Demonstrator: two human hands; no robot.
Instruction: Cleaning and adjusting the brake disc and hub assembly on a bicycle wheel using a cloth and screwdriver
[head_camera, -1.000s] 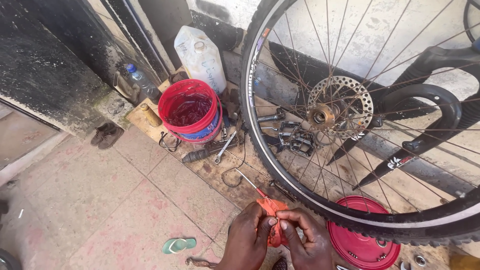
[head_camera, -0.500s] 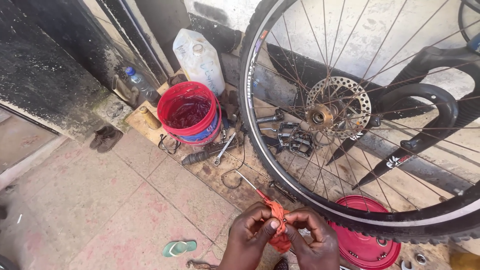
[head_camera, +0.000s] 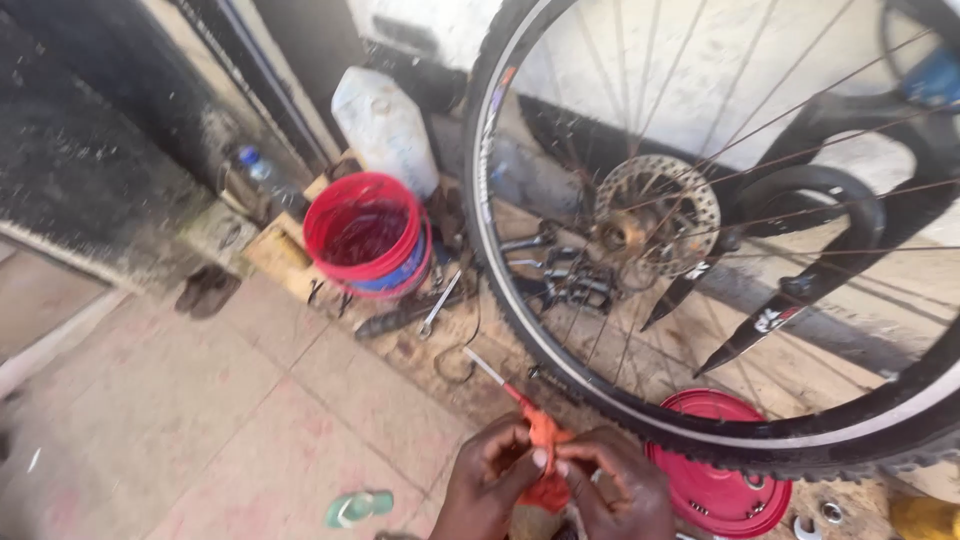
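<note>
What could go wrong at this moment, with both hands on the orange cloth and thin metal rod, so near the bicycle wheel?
1. Both the left hand and right hand pinch the orange cloth around the thin rod; its bare tip might jab a finger if the grip slips.
2. The hands work close beside the tyre; knuckles could scrape its tread.
3. The red lid and loose small metal parts lie on the ground nearby; dropped pieces may get lost among them.
</note>
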